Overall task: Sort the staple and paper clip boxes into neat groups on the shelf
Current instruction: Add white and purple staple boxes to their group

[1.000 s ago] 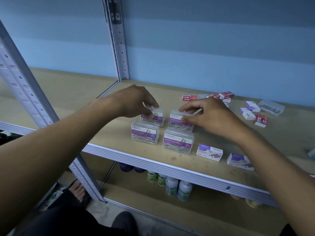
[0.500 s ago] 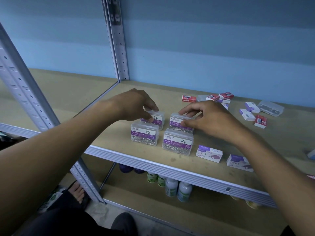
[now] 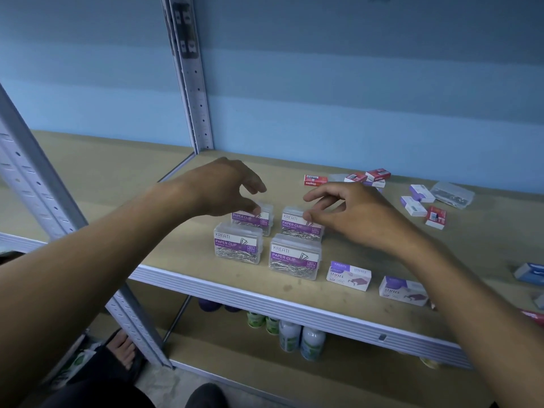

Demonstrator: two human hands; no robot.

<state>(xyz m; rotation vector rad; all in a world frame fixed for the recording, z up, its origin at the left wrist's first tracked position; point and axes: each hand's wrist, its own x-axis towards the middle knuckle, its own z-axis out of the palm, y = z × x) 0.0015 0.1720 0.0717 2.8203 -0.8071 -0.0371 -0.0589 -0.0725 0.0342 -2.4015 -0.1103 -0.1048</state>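
1. Four clear paper clip boxes (image 3: 266, 240) stand in a tidy two-by-two block near the front edge of the shelf (image 3: 206, 278), close together with narrow gaps; a careless nudge could push the front pair off the lip.
2. Left hand (image 3: 223, 187) hovers over the back-left box, fingers loosely spread and holding nothing; whether the thumb touches the lid I cannot tell.
3. Right hand (image 3: 350, 213) hangs above the back-right box, fingers relaxed and empty, fingertips just beside its label; a brush from either hand could skew the rows.
4. Two purple staple boxes (image 3: 348, 275) lie just right of the block.
5. Red staple boxes (image 3: 368, 178) lie scattered well apart at the back; reaching across risks a forearm dragging the nearer ones.
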